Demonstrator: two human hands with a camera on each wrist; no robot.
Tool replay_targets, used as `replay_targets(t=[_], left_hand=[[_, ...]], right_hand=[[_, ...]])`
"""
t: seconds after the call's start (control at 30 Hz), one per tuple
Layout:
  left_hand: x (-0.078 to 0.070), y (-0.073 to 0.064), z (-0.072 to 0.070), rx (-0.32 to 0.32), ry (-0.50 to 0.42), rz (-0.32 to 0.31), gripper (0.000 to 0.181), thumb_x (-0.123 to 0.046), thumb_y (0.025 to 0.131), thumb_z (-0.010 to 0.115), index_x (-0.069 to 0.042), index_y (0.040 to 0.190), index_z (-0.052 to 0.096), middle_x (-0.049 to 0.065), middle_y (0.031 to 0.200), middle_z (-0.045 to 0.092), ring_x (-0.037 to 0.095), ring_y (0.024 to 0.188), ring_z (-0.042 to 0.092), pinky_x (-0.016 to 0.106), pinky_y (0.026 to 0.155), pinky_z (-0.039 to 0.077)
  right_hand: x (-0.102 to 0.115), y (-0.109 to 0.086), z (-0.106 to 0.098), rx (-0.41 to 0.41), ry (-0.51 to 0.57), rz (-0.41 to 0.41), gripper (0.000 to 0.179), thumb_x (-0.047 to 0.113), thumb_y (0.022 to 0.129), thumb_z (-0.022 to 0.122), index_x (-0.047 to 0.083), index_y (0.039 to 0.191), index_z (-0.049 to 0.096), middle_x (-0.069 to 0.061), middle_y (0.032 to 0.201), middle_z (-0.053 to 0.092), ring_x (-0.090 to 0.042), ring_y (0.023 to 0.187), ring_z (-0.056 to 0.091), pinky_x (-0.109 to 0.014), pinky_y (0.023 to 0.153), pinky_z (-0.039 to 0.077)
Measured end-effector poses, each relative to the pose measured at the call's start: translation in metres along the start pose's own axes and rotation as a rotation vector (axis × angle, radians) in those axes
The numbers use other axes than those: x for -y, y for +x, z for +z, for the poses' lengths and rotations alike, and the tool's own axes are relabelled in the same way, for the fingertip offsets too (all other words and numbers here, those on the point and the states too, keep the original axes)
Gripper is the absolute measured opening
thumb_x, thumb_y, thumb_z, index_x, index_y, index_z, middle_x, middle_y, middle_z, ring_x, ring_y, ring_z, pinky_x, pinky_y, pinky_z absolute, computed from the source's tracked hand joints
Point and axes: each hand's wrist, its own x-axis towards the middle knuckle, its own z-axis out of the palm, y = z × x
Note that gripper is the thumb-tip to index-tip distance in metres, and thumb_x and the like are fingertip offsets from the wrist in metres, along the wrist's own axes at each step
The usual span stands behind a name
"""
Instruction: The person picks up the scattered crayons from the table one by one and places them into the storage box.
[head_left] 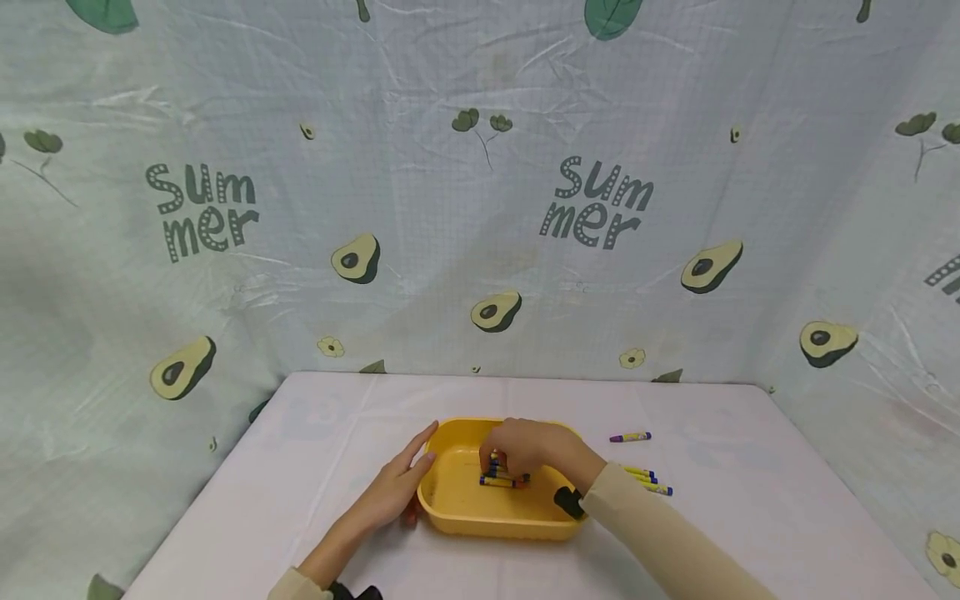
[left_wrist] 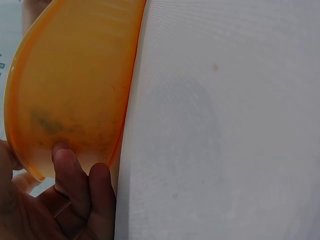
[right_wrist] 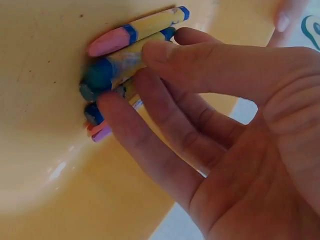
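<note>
A shallow yellow plastic tub [head_left: 453, 496] sits on the table in the head view. My left hand [head_left: 393, 487] holds its left end, thumb at the rim; in the left wrist view curled fingers [left_wrist: 72, 175] press the outer wall. Inside the tub, my right hand [head_left: 525, 446] pinches a dark teal crayon [right_wrist: 102, 75] between thumb and fingers. Right beside that one lies a pink-tipped crayon [right_wrist: 145, 30] in a yellow wrapper. More crayons, with blue, orange and purple ends, are bunched below, partly hidden by the fingers.
To the right of the tub, a purple-tipped crayon [head_left: 630, 437] lies on the pale table cover [head_left: 712, 517]. Several yellow-wrapped crayons [head_left: 658, 489] lie nearer, partly behind the right forearm. A printed cloth [head_left: 420, 192] hangs behind the table.
</note>
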Motion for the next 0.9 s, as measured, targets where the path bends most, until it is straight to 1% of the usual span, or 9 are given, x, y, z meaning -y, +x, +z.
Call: replay_targets(t=[0.1,0.2,0.33,0.47,0.57,0.67,0.8,0.9], left_hand=[[0.0,0.0,0.001,0.001,-0.003,0.006,0.058,-0.041,0.112,0.041,-0.03,0.166,0.023,0.005,0.061,0.054,0.018,0.044,0.05,0.033,0.046,0.049],[0.0,0.0,0.001,-0.003,-0.005,0.006,0.059,-0.042,0.112,0.041,-0.03,0.166,0.023,0.005,0.061,0.054,0.018,0.044,0.05,0.033,0.046,0.049],[-0.001,0.0,0.001,-0.006,0.0,0.005,0.059,-0.041,0.112,0.041,-0.03,0.166,0.022,0.004,0.06,0.053,0.018,0.044,0.051,0.033,0.047,0.049],[-0.002,-0.001,0.001,-0.004,-0.001,0.001,0.058,-0.041,0.112,0.041,-0.03,0.166,0.023,0.004,0.059,0.053,0.018,0.044,0.051,0.033,0.047,0.049],[-0.002,-0.001,0.002,-0.006,-0.002,-0.002,0.058,-0.041,0.112,0.042,-0.03,0.166,0.023,0.004,0.059,0.053,0.018,0.043,0.051,0.033,0.046,0.049],[-0.002,-0.002,0.002,-0.009,0.003,-0.006,0.059,-0.042,0.111,0.042,-0.03,0.166,0.023,0.004,0.059,0.053,0.018,0.043,0.05,0.032,0.046,0.048],[-0.002,-0.002,0.002,-0.009,0.008,-0.01,0.059,-0.041,0.112,0.042,-0.03,0.166,0.022,0.004,0.06,0.053,0.018,0.043,0.05,0.032,0.046,0.048],[-0.003,-0.002,0.002,-0.009,0.009,-0.01,0.058,-0.04,0.112,0.041,-0.03,0.166,0.022,0.004,0.06,0.053,0.018,0.043,0.051,0.032,0.047,0.049]], right_hand=[[-0.003,0.001,0.001,-0.004,0.012,0.014,0.041,-0.009,0.085,0.071,0.026,0.105,0.078,0.006,0.092,0.067,-0.008,0.078,0.056,-0.021,0.071,0.052],[-0.004,-0.001,-0.001,-0.008,0.044,0.013,0.039,-0.007,0.085,0.073,0.025,0.106,0.077,0.005,0.092,0.068,-0.009,0.079,0.057,-0.021,0.072,0.053],[-0.006,-0.008,-0.007,-0.03,0.077,-0.028,0.036,-0.005,0.086,0.073,0.022,0.111,0.076,0.002,0.092,0.07,-0.009,0.078,0.059,-0.021,0.071,0.054],[-0.012,-0.02,-0.014,-0.081,0.108,-0.076,0.033,0.0,0.089,0.073,0.018,0.117,0.076,0.001,0.095,0.071,-0.007,0.081,0.06,-0.021,0.074,0.054],[-0.017,-0.032,-0.02,-0.124,0.14,-0.11,0.031,0.003,0.092,0.072,0.016,0.12,0.074,-0.002,0.1,0.073,-0.007,0.085,0.062,-0.022,0.079,0.055],[-0.022,-0.048,-0.026,-0.169,0.145,-0.117,0.028,0.008,0.093,0.074,0.018,0.12,0.074,-0.001,0.101,0.073,-0.007,0.088,0.062,-0.023,0.081,0.055],[-0.031,-0.074,-0.03,-0.235,0.162,-0.081,0.025,0.011,0.093,0.075,0.02,0.117,0.074,0.008,0.097,0.07,-0.007,0.089,0.061,-0.021,0.079,0.055],[-0.043,-0.096,-0.028,-0.287,0.207,-0.062,0.026,0.01,0.093,0.075,0.021,0.117,0.074,0.01,0.099,0.07,-0.008,0.089,0.062,-0.021,0.078,0.056]])
